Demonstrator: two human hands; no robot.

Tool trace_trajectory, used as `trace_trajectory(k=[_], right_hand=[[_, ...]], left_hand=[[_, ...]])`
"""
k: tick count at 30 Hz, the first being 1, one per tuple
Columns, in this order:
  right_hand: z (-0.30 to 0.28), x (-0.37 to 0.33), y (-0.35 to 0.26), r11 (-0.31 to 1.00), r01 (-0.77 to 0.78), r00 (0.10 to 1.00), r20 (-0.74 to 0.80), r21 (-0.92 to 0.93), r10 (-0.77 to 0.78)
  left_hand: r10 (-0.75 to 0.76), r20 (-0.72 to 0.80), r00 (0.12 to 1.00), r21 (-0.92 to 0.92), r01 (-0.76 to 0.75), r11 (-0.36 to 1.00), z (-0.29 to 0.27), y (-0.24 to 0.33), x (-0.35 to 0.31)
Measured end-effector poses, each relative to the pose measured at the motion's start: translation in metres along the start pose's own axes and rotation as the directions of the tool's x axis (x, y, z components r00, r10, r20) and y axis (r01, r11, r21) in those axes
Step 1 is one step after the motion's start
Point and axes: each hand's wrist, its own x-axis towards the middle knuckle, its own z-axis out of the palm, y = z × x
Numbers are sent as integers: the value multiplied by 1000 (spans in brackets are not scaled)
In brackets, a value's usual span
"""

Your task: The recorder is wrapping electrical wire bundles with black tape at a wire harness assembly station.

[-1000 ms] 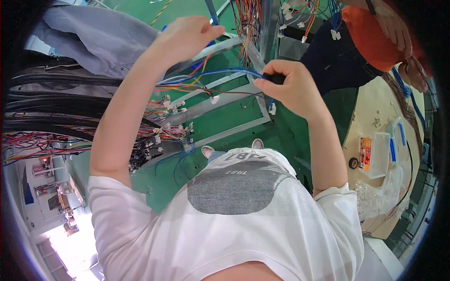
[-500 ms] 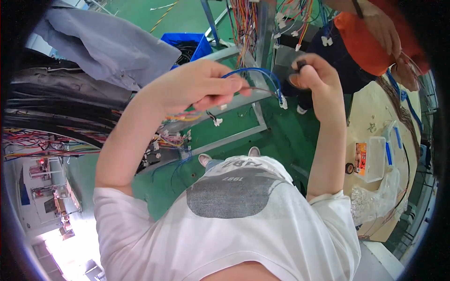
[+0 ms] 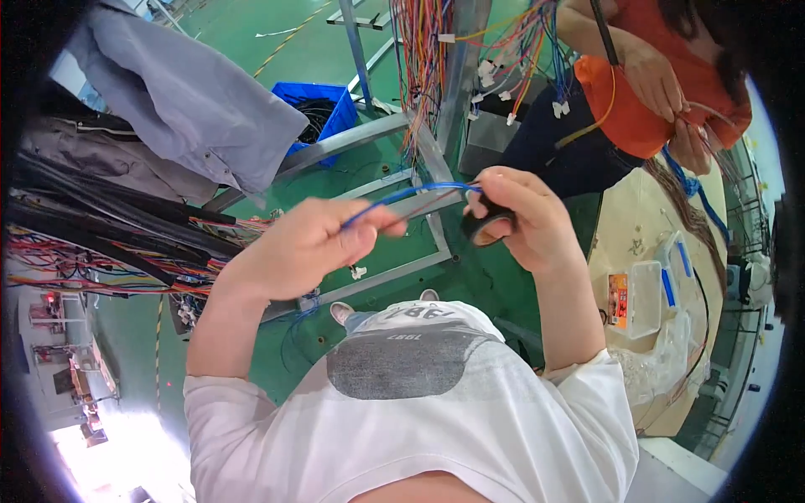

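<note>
In front of my chest my left hand (image 3: pixel 327 243) pinches a bundle of blue and dark reddish wires (image 3: pixel 411 193). The wires arch across to my right hand (image 3: pixel 524 214), whose fingers grip a roll of black tape (image 3: pixel 486 225) by its ring. Near the roll, the far end of the wires meets my right fingertips; whether they pinch it too is hard to see. A small white connector (image 3: pixel 359 272) hangs below my left hand.
A metal frame (image 3: pixel 360 138) carries a thick bundle of coloured wires (image 3: pixel 419 67). A blue bin (image 3: pixel 335 113) holds black cable. Black-sleeved harnesses (image 3: pixel 101 218) run at left beside a grey jacket (image 3: pixel 184 92). At right, a co-worker's hands (image 3: pixel 662 92) handle wires above a table (image 3: pixel 612 239) with a clear box (image 3: pixel 646 299).
My right hand has moved left and down to the wires, and the tape roll now shows plainly. My left hand has shifted lower and left.
</note>
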Motion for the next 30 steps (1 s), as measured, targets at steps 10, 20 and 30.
trace_trajectory(k=[10,20,30], right_hand=[[32,-2,-12,761,110,992,113,-639,-48],[29,-4,-30,772,223,963,256,-595,-80],[66,2,-54,-264,536,832,555,-802,4]], left_hand=[[75,252,965,304,-152,940,-20,-10,-17],[303,-134,944,313,-250,916,14,21,-5],[522,-39,852,704,-347,619,14,19,1]])
